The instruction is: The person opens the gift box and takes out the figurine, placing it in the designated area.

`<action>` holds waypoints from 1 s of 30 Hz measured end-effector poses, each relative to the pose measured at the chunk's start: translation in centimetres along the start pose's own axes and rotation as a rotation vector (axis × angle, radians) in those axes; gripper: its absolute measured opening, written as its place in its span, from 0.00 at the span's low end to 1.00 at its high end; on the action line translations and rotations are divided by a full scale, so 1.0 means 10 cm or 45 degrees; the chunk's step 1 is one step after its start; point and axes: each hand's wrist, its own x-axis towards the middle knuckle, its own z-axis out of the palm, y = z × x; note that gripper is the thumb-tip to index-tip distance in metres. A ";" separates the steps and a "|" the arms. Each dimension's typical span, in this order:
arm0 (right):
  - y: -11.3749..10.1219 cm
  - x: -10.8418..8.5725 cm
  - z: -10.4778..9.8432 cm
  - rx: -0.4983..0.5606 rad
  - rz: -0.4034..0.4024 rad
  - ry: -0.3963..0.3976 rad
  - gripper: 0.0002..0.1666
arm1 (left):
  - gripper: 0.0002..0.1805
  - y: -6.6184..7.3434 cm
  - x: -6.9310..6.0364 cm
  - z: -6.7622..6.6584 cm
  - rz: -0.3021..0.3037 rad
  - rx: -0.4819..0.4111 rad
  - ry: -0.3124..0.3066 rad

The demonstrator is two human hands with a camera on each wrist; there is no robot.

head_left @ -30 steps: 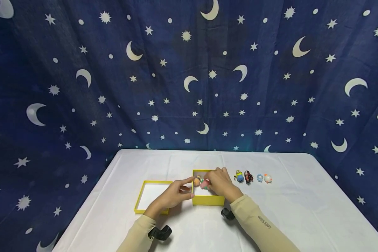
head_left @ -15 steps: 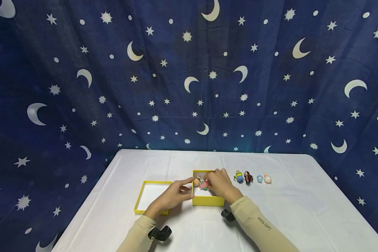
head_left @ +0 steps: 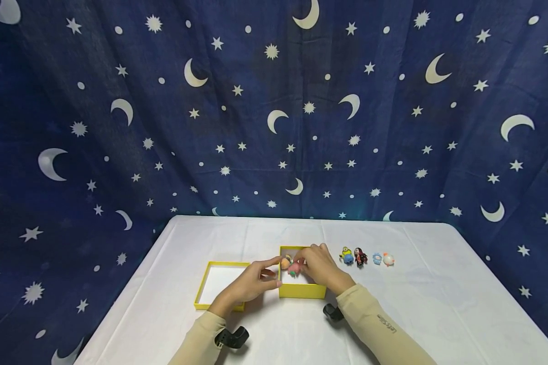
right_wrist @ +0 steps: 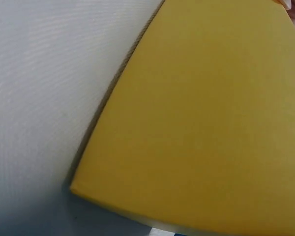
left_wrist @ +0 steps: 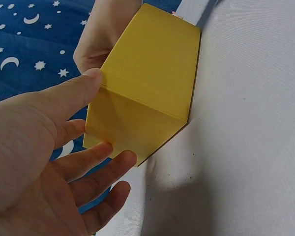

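Smooth-walled yellow rectangular open box on white cloth-covered table. Right hand pinches rounded pink-and-green figure inside, near the box's left edge. Left hand: fingers apart, touching the left wall. Head view shows white interior; left wrist, only outer walls.

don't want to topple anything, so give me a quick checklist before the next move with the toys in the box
1. Open-topped yellow rectangular box upright: ok.
2. Left hand touching the box's side: ok.
3. Right hand touching the small pink-and-green toy: ok.
4. That toy separate from the small round orange toy: cannot tell, they look very close.
5. Yellow-rimmed, white-lined rectangular lid off the box: ok.
6. Small yellow-and-blue toy clear of the right hand: ok.
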 end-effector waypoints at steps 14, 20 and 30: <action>0.12 -0.06 -0.02 0.476 0.098 0.139 0.02 | 0.35 0.02 0.00 0.00 -0.022 0.000 0.004; 0.12 -0.11 -0.08 0.626 0.047 0.229 0.03 | 0.35 0.02 0.01 -0.01 -0.010 0.005 0.019; 0.15 -0.19 -0.25 0.796 0.061 0.217 0.04 | 0.35 0.02 -0.01 0.00 -0.009 0.014 0.014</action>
